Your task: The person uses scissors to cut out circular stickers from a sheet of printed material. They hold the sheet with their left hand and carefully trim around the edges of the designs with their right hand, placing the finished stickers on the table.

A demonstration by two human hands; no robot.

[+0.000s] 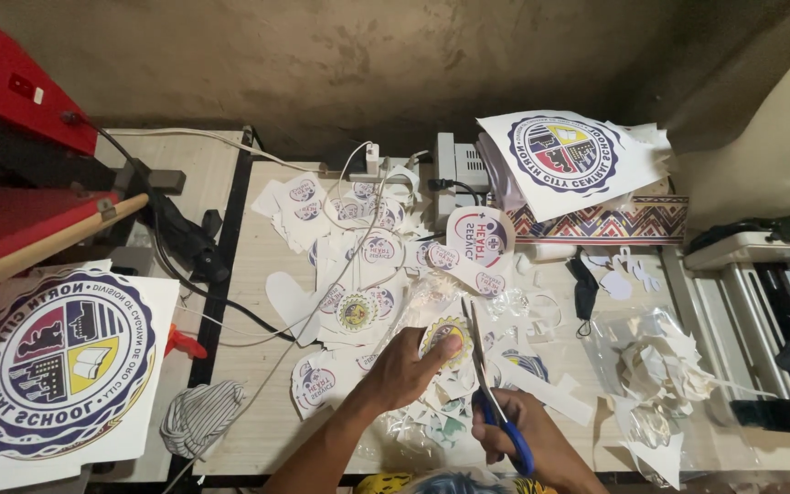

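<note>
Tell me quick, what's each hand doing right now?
Left hand: closed on a round printed paper cutout, pinching it.
Right hand: closed in the blue handles of the scissors, blades at the cutout.

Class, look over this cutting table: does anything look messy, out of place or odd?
Yes. Paper offcuts litter the table around the left hand and the scissors. A white cable trails across the cut-out stickers.

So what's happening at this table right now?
A person is cutting paper. The left hand holds a small round yellow-rimmed printed cutout, and the right hand works blue-handled scissors beside it. Cut printed emblems and white scraps litter the wooden table.
</note>
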